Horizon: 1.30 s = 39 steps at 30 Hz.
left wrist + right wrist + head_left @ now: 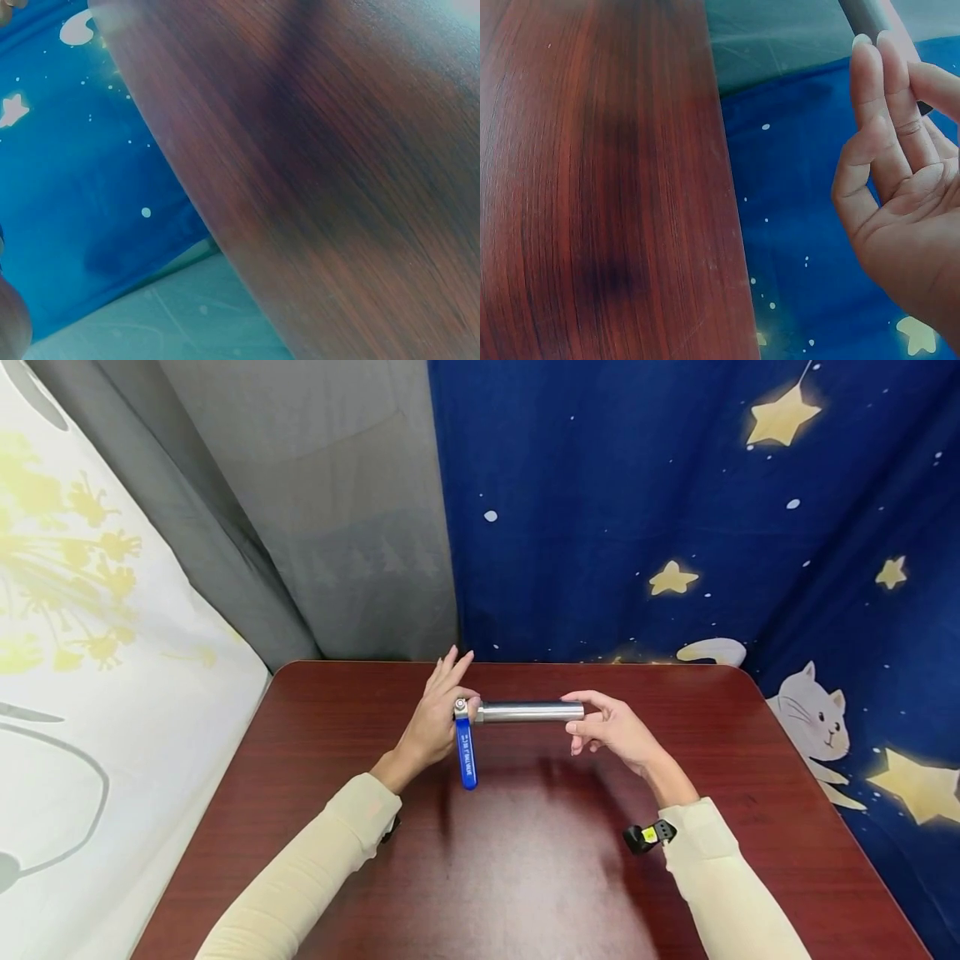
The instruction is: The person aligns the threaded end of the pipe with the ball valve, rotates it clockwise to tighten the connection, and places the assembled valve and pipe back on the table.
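A ball valve (461,707) with a long blue lever handle (467,756) is held up over the table by my left hand (433,720), thumb and index finger gripping it while the other fingers stretch upward. From the valve a shiny metal pipe (528,712) extends level to the right. My right hand (617,731) pinches the pipe's far end between thumb and fingers. The right wrist view shows that hand (907,202) with part of the pipe (877,13) behind its fingers. In the left wrist view only slivers of skin show at the left edge.
The dark red-brown wooden table (525,860) lies below both hands and bears their shadows. Behind it hang a grey curtain (360,527) and a blue curtain (570,552) with stars. A white patterned cloth (82,777) hangs at the left.
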Each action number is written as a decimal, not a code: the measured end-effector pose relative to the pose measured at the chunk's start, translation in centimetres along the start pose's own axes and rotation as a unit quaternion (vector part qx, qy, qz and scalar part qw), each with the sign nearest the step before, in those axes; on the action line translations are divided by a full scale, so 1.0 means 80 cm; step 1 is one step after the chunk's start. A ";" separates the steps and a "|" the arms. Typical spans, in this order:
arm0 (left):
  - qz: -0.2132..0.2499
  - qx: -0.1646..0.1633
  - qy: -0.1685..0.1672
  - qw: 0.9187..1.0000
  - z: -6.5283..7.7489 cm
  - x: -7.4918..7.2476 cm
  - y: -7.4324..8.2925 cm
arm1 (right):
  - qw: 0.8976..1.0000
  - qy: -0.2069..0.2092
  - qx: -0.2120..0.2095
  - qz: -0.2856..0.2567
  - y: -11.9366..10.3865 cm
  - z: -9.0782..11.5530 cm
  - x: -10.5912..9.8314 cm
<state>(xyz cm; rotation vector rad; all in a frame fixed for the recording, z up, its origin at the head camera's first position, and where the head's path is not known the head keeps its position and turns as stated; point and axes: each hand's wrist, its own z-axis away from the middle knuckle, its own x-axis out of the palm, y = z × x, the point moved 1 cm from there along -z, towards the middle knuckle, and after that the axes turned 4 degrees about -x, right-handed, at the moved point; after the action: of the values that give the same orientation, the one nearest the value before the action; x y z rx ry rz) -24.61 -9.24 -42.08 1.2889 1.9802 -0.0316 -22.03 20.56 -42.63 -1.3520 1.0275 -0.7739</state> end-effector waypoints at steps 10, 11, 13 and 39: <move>-0.007 0.003 -0.002 1.000 0.001 0.001 0.000 | 0.999 0.009 0.006 0.047 0.002 -0.001 0.002; -0.008 0.003 -0.005 1.000 0.001 0.001 -0.001 | 0.999 0.008 0.006 0.048 0.002 0.000 0.002; -0.012 0.004 -0.008 1.000 0.002 0.002 -0.001 | 0.999 0.006 0.005 0.046 0.004 0.000 0.001; -0.016 0.018 0.007 1.000 0.008 0.007 -0.008 | 0.998 -0.021 0.018 0.053 -0.022 0.002 0.011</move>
<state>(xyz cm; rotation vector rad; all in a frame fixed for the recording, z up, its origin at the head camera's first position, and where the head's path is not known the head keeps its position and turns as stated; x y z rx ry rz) -24.84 -9.36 -43.14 1.2846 2.0197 -0.0753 -21.33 19.67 -41.01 -1.2682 1.0397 -0.6788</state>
